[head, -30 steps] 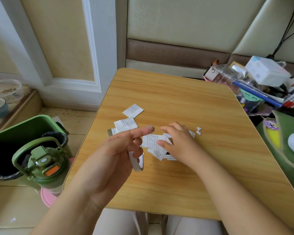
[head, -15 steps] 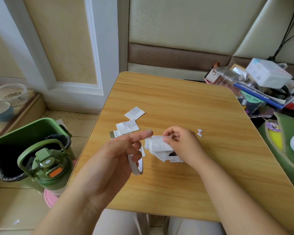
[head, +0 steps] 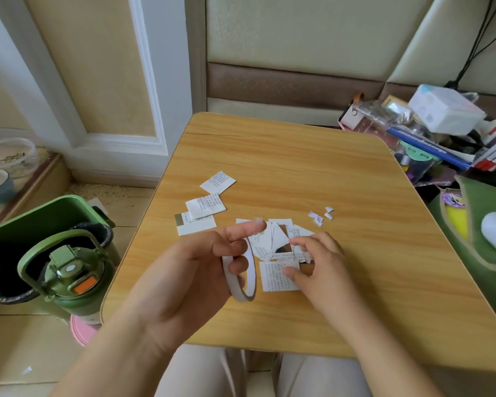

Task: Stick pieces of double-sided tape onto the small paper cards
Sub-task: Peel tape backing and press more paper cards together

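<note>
Left hand (head: 195,270) gripping tape roll (head: 241,277), forefinger out with a tape piece (head: 259,221) likely stuck on; right hand (head: 317,263) pinching a card (head: 278,275) flat on near counter (head: 327,173), beside card pile (head: 278,239); risk: tape folding, sticking crooked.

Single head-worn wide-angle view, looking forward and down, close over the wooden table (head: 284,156), wall beyond

We see a wooden table (head: 284,156) against a padded cream wall (head: 298,32), tiled floor (head: 20,339) left, white panelling (head: 121,138) beside it.
</note>
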Available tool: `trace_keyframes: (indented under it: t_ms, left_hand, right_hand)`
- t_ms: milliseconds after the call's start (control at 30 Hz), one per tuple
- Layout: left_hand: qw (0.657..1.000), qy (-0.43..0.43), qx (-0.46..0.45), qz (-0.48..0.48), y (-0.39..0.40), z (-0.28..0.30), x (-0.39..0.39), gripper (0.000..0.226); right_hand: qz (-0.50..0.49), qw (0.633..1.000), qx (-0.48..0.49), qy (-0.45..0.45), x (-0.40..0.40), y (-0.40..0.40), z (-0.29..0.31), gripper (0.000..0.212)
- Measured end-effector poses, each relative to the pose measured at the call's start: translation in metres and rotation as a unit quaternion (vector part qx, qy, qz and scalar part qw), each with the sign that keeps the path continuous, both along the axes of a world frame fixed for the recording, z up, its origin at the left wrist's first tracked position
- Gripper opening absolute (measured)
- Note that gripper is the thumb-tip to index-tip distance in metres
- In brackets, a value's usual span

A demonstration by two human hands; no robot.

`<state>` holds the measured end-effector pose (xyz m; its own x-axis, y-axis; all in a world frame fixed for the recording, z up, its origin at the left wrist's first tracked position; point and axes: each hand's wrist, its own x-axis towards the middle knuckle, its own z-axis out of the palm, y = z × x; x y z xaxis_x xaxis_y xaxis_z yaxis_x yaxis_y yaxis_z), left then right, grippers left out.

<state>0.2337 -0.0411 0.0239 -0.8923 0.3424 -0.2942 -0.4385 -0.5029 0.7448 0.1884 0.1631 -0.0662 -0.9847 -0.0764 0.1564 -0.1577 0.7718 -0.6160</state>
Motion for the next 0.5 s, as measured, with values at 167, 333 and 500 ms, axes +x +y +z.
trace_keyframes:
  t_ms: [167, 333, 500]
  left_hand:
    - [0.999, -0.005, -0.017, -0.027, 0.001, 0.000, 0.001, 0.051]
    - [0.995, 0.033, -0.089, -0.037, 0.015, 0.012, 0.004, 0.040]
    - [0.988, 0.047, -0.144, -0.033, 0.017, 0.015, 0.006, 0.040]
  right_hand:
    - [0.071, 0.975, -0.205, 0.053, 0.019, -0.007, 0.053, 0.020]
    - [0.149, 0.962, -0.229, 0.018, 0.031, -0.009, 0.094, 0.025]
    - [0.156, 0.966, -0.204, -0.005, 0.035, -0.012, 0.099, 0.017]
